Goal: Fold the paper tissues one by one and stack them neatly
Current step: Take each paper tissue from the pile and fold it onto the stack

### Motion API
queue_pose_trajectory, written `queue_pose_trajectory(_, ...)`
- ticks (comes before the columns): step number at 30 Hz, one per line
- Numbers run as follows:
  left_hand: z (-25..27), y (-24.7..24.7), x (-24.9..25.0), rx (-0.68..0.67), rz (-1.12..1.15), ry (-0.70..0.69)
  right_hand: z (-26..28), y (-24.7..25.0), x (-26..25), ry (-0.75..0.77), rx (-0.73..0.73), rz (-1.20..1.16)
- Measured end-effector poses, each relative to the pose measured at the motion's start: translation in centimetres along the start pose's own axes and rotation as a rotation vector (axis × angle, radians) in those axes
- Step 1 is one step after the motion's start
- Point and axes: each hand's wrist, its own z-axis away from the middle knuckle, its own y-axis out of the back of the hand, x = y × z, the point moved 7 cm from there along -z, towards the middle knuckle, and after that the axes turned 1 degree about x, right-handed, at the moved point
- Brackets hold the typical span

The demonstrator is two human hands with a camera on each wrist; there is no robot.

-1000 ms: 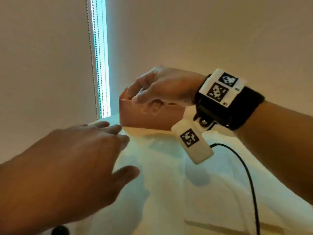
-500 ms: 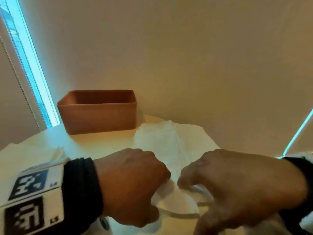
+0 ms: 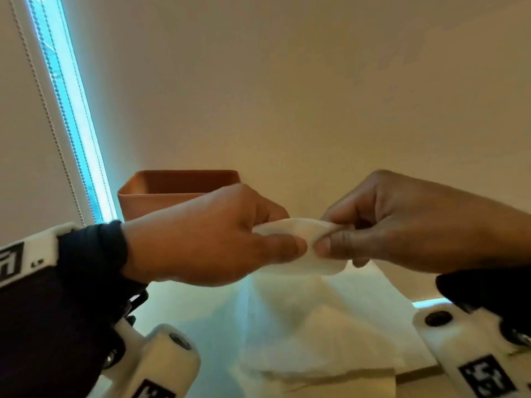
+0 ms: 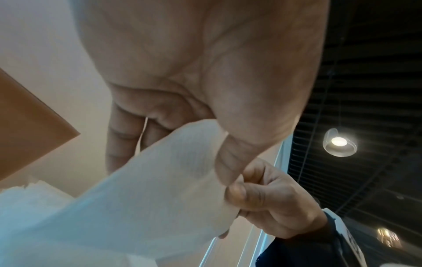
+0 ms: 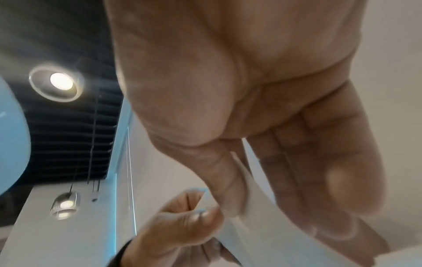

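Both hands hold one white paper tissue (image 3: pixel 298 239) up in the air in front of me, thumbs nearly touching. My left hand (image 3: pixel 287 234) pinches its top edge between thumb and fingers, and my right hand (image 3: pixel 327 234) pinches the same edge just to the right. The rest of the sheet (image 3: pixel 316 326) hangs down toward the table. In the left wrist view the tissue (image 4: pixel 160 189) drapes from under my left thumb, with the right hand (image 4: pixel 262 195) beside it. The right wrist view shows the tissue (image 5: pixel 262 225) between my right thumb and fingers, and the left hand (image 5: pixel 182 225) below.
A brown open box (image 3: pixel 172 191) stands at the back of the pale table (image 3: pixel 184 305), close to the wall. A bright window strip with a beaded cord (image 3: pixel 51 124) runs down the left. More white tissue (image 4: pixel 23 198) lies beneath the box in the left wrist view.
A second ago my right hand was at the box and my left reached over the table. Both then pinched the tissue low down and have now lifted it.
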Motion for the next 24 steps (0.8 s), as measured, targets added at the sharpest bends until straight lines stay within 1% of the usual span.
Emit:
queue_pose_trajectory(1, 0.1, 0.7, -0.1, 0.044, 0.075, -0.010, -0.4, 0.7, -0.5, 0.024, 0.020, -0.066)
queue_pose_trajectory(3, 0.5, 1.8, -0.5, 0.089, 0.250, -0.035, -1.2, 2.0, -1.3, 0.063, 0.051, -0.192)
queue_pose_trajectory(6, 1.2, 3.4, -2.3, 0.163, 0.490, 0.009, -2.7, 3.8, -2.4, 0.107, 0.068, -0.363)
queue_pose_trajectory(7, 1.5, 3.7, -2.8, 0.172, 0.563, 0.026, -3.3, 4.4, -2.8, 0.119, 0.075, -0.420)
queue_pose_trajectory(10, 2.9, 4.1, -3.3, 0.141, 0.772, 0.041, -4.9, 5.8, -4.5, 0.178, 0.076, -0.596)
queue_pose_trajectory(12, 4.4, 4.7, -3.7, 0.158, 0.827, 0.031, -6.2, 6.2, -5.6, 0.209, 0.069, -0.657)
queue_pose_trajectory(14, 6.4, 5.7, -4.5, 0.253, 0.817, 0.027, -7.6, 6.1, -6.6, 0.225, 0.065, -0.660)
queue_pose_trajectory(16, 9.1, 7.1, -5.4, 0.402, 0.795, 0.044, -9.3, 5.3, -7.6, 0.233, 0.051, -0.624)
queue_pose_trajectory(18, 12.2, 8.4, -5.9, 0.560, 0.724, 0.064, -11.1, 3.8, -8.6, 0.234, 0.020, -0.583)
queue_pose_trajectory(20, 15.7, 9.7, -6.5, 0.733, 0.549, 0.112, -13.0, 1.7, -9.9, 0.234, -0.019, -0.558)
queue_pose_trajectory(22, 19.3, 11.1, -6.9, 0.928, 0.294, 0.183, -14.8, -0.6, -11.3, 0.225, -0.070, -0.542)
queue_pose_trajectory(24, 22.5, 12.1, -6.6, 1.052, 0.028, 0.203, -16.4, -3.0, -12.7, 0.207, -0.130, -0.519)
